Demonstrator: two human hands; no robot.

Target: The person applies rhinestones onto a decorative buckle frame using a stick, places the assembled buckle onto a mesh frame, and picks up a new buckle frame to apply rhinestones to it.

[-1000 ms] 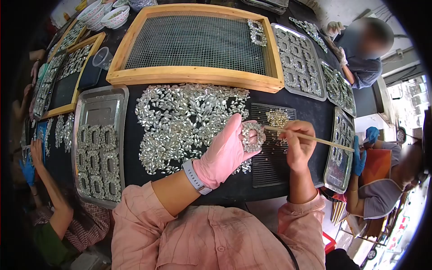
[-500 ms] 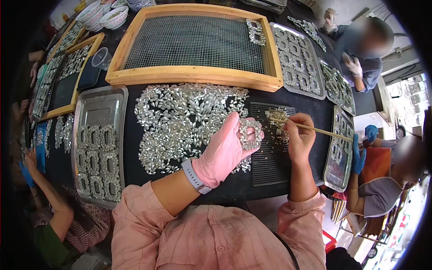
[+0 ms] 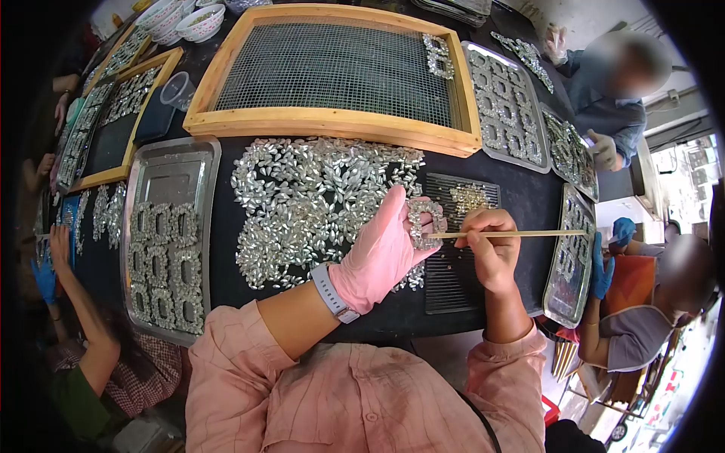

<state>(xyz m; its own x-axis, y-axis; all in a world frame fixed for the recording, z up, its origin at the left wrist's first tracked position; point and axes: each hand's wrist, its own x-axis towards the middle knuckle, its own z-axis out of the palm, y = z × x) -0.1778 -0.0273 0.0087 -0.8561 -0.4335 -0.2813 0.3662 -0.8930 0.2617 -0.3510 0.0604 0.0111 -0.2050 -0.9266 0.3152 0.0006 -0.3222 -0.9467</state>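
Observation:
My left hand (image 3: 374, 260), in a pink glove with a grey watch band at the wrist, holds a small rectangular frame (image 3: 414, 223) crusted with clear stones. Bare, my right hand (image 3: 492, 245) pinches a thin wooden stick (image 3: 538, 233) lying nearly level. The stick's left tip meets the lower right edge of the stone-covered frame. Beneath and beyond the right hand lies a black ridged mat (image 3: 451, 294) bearing a heap of small gold-coloured beads (image 3: 470, 198). Many loose silvery drop-shaped stones (image 3: 302, 204) are spread left of my gloved hand.
Beyond the stones stands a wooden-framed mesh screen (image 3: 332, 121) with one stone frame on it. Metal trays of stone frames lie left (image 3: 211, 249), far right (image 3: 545, 143) and right (image 3: 555, 302). Co-workers sit at both sides; one blue-gloved hand (image 3: 602, 264) touches the right tray.
My right hand has moved slightly down and left, bringing the stick's tip from the gold beads to the stone frame. The view has shifted slightly.

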